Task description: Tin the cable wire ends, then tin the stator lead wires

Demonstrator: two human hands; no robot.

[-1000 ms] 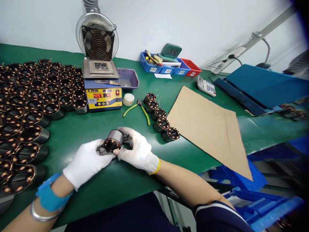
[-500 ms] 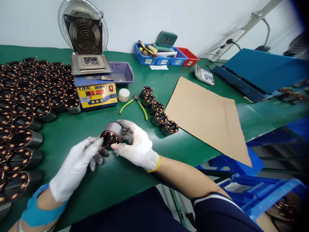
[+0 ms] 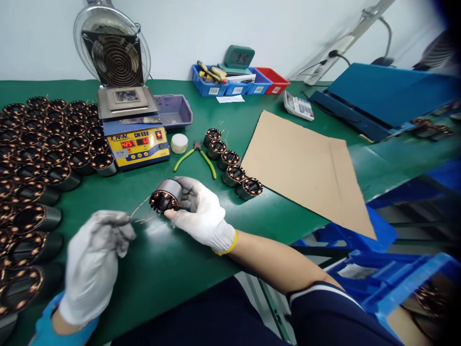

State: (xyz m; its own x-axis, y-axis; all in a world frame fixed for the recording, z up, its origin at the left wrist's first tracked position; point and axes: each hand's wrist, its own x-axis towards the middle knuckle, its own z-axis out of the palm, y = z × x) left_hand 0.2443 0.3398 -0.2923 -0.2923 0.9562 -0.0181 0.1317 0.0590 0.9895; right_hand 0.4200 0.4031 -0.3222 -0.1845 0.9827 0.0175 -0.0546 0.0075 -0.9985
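Note:
Gripped from its right side by my right hand (image 3: 201,209) is a copper-wound motor stator (image 3: 166,194), tilted with its open end toward me. Both my hands wear white gloves. Thin copper lead wires (image 3: 139,207) stick out from the stator's left side. At the end of one wire, my left hand (image 3: 99,257) pinches with thumb and fingertips. Beyond the stator lie cutting pliers (image 3: 196,156) with green handles, spread apart. A slanting row of several stators (image 3: 234,174) stands to the right of the pliers.
Many stators (image 3: 34,192) crowd the table's left side. A yellow-and-blue CM 558 solder pot (image 3: 139,148) stands behind, beside a round white tin (image 3: 179,143) and a purple tray (image 3: 185,110). Cardboard (image 3: 298,168) covers the right. A calculator (image 3: 298,105) and blue bins (image 3: 212,89) sit farther back.
My left hand has drawn away from the stator, left and down, with a wire end in its fingers. The wires now show stretched outward. My right hand keeps its hold on the stator.

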